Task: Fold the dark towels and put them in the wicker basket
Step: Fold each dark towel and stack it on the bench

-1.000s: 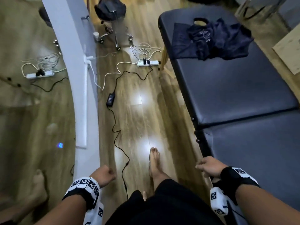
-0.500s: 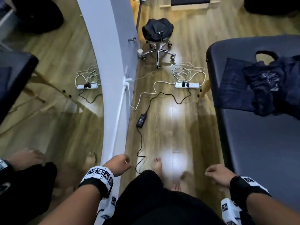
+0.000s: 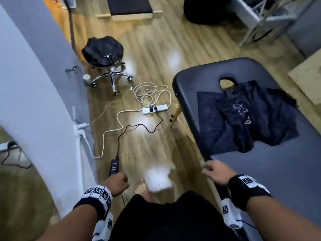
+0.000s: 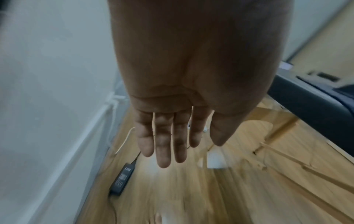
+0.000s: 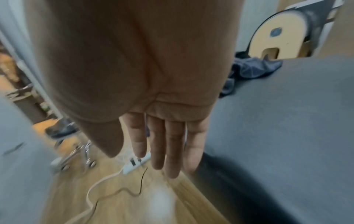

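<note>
While both hands hang empty, the dark towels (image 3: 250,119) lie in a rumpled heap at the head end of the black massage table (image 3: 278,171), just below its face hole and partly over a flat dark cloth (image 3: 210,122). A pale printed logo shows on the top towel; its writing is too small to read. The left hand (image 4: 184,94) is over the wooden floor (image 3: 152,49) with fingers (image 4: 162,145) straight and close together. The right hand (image 5: 149,84) hangs at the table's near left edge, fingers (image 5: 172,148) straight, holding nothing. A black power adapter (image 3: 114,166) with an unreadable label lies on the floor, near a white power strip (image 3: 155,109) and a wheeled stool (image 3: 104,54).
</note>
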`<state>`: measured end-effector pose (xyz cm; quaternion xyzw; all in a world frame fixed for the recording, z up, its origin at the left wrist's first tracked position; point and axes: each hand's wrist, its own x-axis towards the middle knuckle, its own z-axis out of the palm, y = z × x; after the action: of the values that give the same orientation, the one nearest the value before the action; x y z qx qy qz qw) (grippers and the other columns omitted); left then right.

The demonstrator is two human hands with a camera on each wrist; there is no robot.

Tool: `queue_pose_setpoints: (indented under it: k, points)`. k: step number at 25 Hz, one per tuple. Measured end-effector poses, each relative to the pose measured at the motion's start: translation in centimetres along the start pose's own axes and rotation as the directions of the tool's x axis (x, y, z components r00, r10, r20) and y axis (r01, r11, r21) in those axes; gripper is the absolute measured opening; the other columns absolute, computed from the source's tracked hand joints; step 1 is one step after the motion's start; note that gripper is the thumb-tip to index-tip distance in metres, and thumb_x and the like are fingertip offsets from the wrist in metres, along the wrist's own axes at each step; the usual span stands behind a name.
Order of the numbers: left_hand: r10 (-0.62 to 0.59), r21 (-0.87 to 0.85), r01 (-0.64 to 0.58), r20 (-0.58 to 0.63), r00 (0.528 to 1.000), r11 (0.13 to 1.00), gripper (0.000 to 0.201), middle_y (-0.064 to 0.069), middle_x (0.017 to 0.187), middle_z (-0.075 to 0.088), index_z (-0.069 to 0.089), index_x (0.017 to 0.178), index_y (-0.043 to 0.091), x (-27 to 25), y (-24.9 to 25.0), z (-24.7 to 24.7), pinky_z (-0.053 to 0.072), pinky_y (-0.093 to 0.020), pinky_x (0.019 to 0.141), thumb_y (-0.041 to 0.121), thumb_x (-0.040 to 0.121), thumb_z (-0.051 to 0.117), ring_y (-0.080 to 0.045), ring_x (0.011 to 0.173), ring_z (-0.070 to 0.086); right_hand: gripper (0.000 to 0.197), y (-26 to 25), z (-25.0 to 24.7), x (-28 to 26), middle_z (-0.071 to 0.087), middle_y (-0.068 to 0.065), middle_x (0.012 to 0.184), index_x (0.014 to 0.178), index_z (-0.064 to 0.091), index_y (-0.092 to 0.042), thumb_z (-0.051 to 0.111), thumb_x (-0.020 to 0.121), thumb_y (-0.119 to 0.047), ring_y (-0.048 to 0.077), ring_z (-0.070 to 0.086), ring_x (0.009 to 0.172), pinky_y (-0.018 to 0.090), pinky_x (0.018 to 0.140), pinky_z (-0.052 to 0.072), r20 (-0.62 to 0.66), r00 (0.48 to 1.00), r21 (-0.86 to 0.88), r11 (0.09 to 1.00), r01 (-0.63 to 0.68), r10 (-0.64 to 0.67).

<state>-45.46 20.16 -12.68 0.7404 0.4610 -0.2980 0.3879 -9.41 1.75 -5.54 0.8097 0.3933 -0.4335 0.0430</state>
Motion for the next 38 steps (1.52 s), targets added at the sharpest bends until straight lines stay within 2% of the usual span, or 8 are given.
queue_pose_setpoints:
  k: [7, 16, 22, 27, 31, 34, 36, 38]
  points:
    - [0.226, 0.160, -0.227, 0.023, 0.974, 0.961, 0.024, -0.006, 0.106, 0.069, 0.066, 0.108, 0.017, 9.7, 10.8, -10.9, 0.047, -0.026, 0.079, 0.030, 0.089, 0.060, -0.020, 0.097, 0.064, 0.023, 0.7, -9.2, 3.6, 0.075, -0.002, 0.106, 0.111, 0.073, -0.020, 0.071, 0.089, -0.026, 0.017, 0.067, 0.105, 0.022, 0.091, 0.045, -0.345, 0.901, 0.351, 0.926, -0.137, 0.264]
    - [0.493, 0.442, -0.479, 0.091, 0.865, 0.759, 0.037, -0.002, 0.112, 0.069, 0.059, 0.118, 0.025, 13.4, 28.1, -18.5, 0.050, -0.032, 0.089, 0.038, 0.086, 0.046, -0.023, 0.109, 0.061, 0.068, 8.9, -16.5, 11.5, 0.038, 0.016, 0.148, 0.139, 0.044, -0.019, 0.076, 0.082, -0.038, 0.042, 0.041, 0.130, 0.052, 0.101, 0.045, -0.483, 0.541, 0.568, 0.716, -0.405, 0.689]
    - [0.619, 0.459, -0.645, 0.231, 0.751, 0.611, 0.026, 0.001, 0.119, 0.060, 0.054, 0.114, 0.027, 14.0, 38.1, -19.1, 0.049, -0.039, 0.093, 0.037, 0.090, 0.049, -0.023, 0.113, 0.057, 0.019, 11.1, -20.2, 10.8, 0.072, 0.013, 0.106, 0.104, 0.066, -0.016, 0.060, 0.092, -0.030, 0.036, 0.064, 0.104, 0.042, 0.086, 0.051, -0.493, 0.576, 0.617, 0.729, -0.296, 0.652]
    - [0.854, 0.414, -0.836, 0.215, 0.474, 0.360, 0.092, 0.002, 0.154, 0.022, 0.010, 0.153, 0.026, 13.2, 46.7, -17.2, 0.033, -0.039, 0.114, 0.044, 0.080, 0.062, -0.020, 0.141, 0.024, 0.014, 5.2, -21.3, 4.6, 0.065, -0.009, 0.075, 0.085, 0.055, -0.027, 0.065, 0.093, -0.022, 0.004, 0.059, 0.068, 0.027, 0.068, 0.048, -0.604, 0.741, 0.647, 0.723, 0.241, 0.293]
    - [0.899, 0.458, -0.881, 0.324, 0.294, 0.123, 0.072, 0.004, 0.119, 0.065, 0.039, 0.138, 0.022, 12.4, 49.6, -14.6, 0.044, -0.037, 0.095, 0.049, 0.073, 0.054, -0.022, 0.112, 0.059, 0.016, 3.6, -21.3, -0.5, 0.063, -0.014, 0.071, 0.080, 0.062, -0.025, 0.069, 0.091, -0.015, 0.002, 0.055, 0.065, 0.020, 0.065, 0.045, -0.706, 0.521, 0.680, 0.664, 0.310, 0.480]
    - [0.927, 0.337, -0.925, 0.259, 0.272, 0.177, 0.021, -0.002, 0.093, 0.071, 0.055, 0.096, 0.023, 12.7, 50.4, -14.1, 0.049, -0.040, 0.075, 0.035, 0.079, 0.052, -0.029, 0.091, 0.066, 0.017, 5.1, -20.2, -5.4, 0.060, -0.007, 0.065, 0.077, 0.064, -0.019, 0.073, 0.089, -0.011, 0.004, 0.051, 0.061, 0.025, 0.061, 0.044, -0.660, 0.313, 0.750, 0.574, 0.329, 0.683]
    - [0.924, 0.148, -0.956, 0.258, 0.283, 0.252, 0.016, 0.001, 0.083, 0.071, 0.058, 0.092, 0.024, 12.1, 51.5, -14.1, 0.053, -0.039, 0.072, 0.030, 0.077, 0.053, -0.023, 0.084, 0.068, 0.016, 6.7, -18.8, -8.7, 0.064, -0.004, 0.066, 0.078, 0.064, -0.020, 0.074, 0.088, -0.012, 0.009, 0.055, 0.062, 0.033, 0.065, 0.048, -0.567, 0.155, 0.813, 0.519, 0.264, 0.809]
    - [0.926, -0.064, -0.968, 0.314, 0.211, 0.243, 0.018, 0.008, 0.085, 0.073, 0.065, 0.098, 0.027, 9.8, 53.1, -13.7, 0.055, -0.034, 0.078, 0.023, 0.082, 0.060, -0.009, 0.084, 0.069, 0.008, 8.0, -16.9, -11.2, 0.071, -0.005, 0.077, 0.087, 0.067, -0.023, 0.074, 0.087, -0.019, 0.015, 0.066, 0.074, 0.035, 0.076, 0.052, -0.482, 0.029, 0.876, 0.482, -0.006, 0.876]
